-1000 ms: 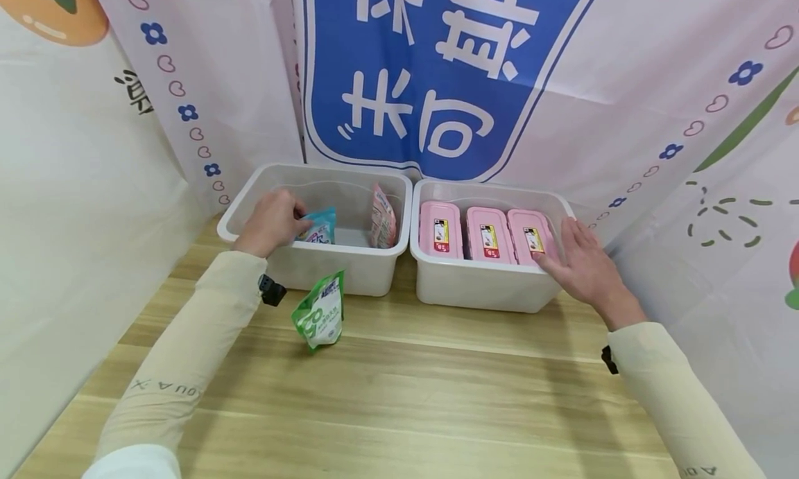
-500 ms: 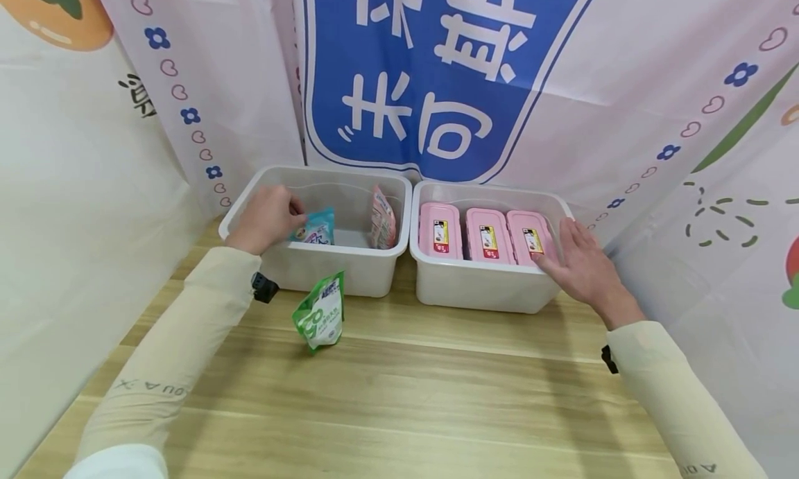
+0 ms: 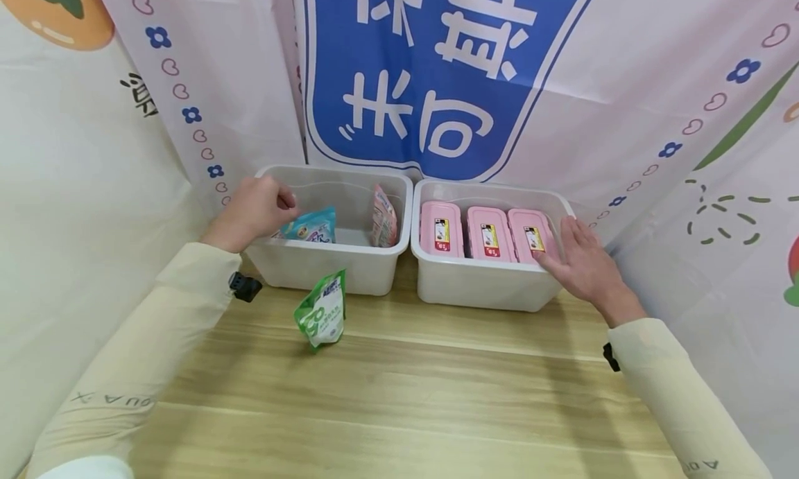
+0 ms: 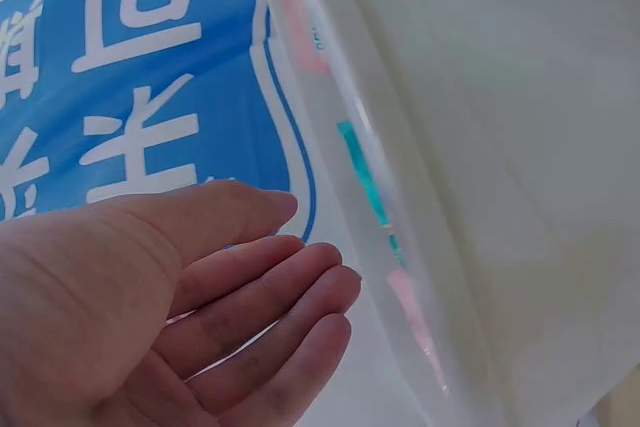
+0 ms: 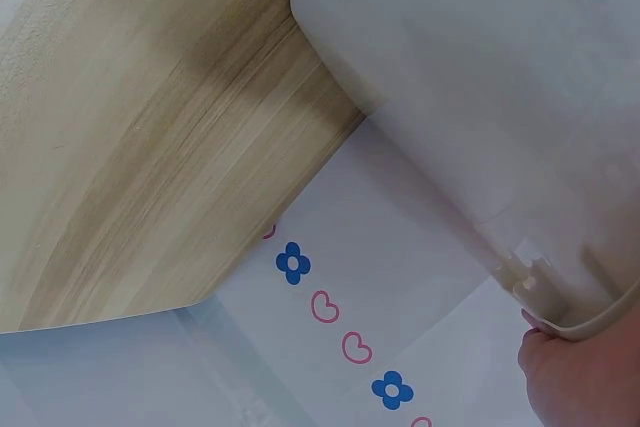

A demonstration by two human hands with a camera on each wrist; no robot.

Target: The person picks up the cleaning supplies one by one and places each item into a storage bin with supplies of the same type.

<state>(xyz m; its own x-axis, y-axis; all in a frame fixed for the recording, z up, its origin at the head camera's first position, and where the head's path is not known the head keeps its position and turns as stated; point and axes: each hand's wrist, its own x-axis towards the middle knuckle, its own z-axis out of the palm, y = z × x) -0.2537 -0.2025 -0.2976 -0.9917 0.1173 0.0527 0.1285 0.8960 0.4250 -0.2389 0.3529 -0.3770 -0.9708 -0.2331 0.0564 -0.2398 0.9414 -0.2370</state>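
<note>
My left hand hovers over the left end of a white plastic bin, holding nothing. Its fingers look loosely bent in the left wrist view, with the bin's rim beside them. Just right of that hand, a blue pouch lies inside, and a pink pouch stands against the bin's right wall. My right hand rests on the right front corner of a second white bin, fingers extended along the rim. Pink lidded boxes stand in a row in that bin.
On the wooden table, a green and white pouch stands in front of the left bin. Both bins sit side by side against a printed cloth backdrop. More cloth walls flank the table at left and right.
My left hand has let go of the blue pouch and moved up and left from it, uncovering more of the pouch. The right hand stays on the bin's corner.
</note>
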